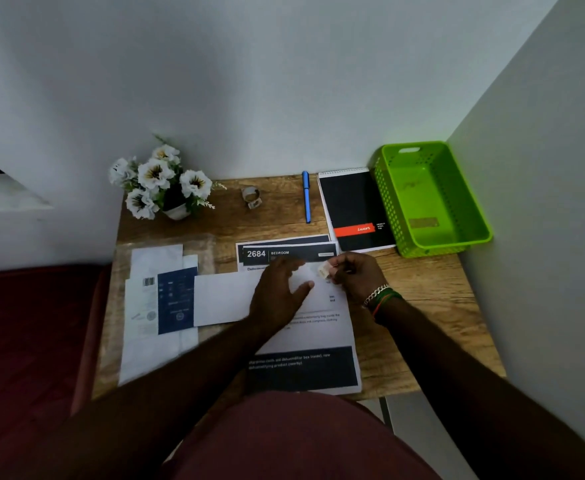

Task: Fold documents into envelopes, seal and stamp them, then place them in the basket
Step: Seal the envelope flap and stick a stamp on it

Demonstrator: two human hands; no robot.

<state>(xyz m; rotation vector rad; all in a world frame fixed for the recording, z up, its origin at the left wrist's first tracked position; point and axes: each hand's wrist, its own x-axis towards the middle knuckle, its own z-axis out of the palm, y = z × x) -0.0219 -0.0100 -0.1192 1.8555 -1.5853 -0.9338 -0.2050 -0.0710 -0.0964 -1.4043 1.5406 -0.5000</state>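
Wood-grain desk carries everything, set into a wall corner. Entries run largest to smallest.

Printed documents: a sheet stack at desk centre, long axis running away from the person. A white envelope lies across the stack's upper part, long axis left to right.

Envelope pack, in clear wrap, sits at the left of the desk, beside the loose envelope.

Green basket stands in the far right corner. Nothing mailed lies in it; only a faint label shows on its floor.

Black notepad sits just left of the basket, with a blue pen beside it. Flower pot far left; a small stamp roll between flowers and pen.

Left hand presses flat on the envelope's right end, fingers spread.

Right hand pinches a small pale stamp between thumb and fingertips, just right of the left hand, over the envelope's far right corner.

Judgement: step in hand is stamping. The stamp lies directly at the right fingers and the target corner under them, so the right hand is the nearer. The basket is well apart, forward and right.
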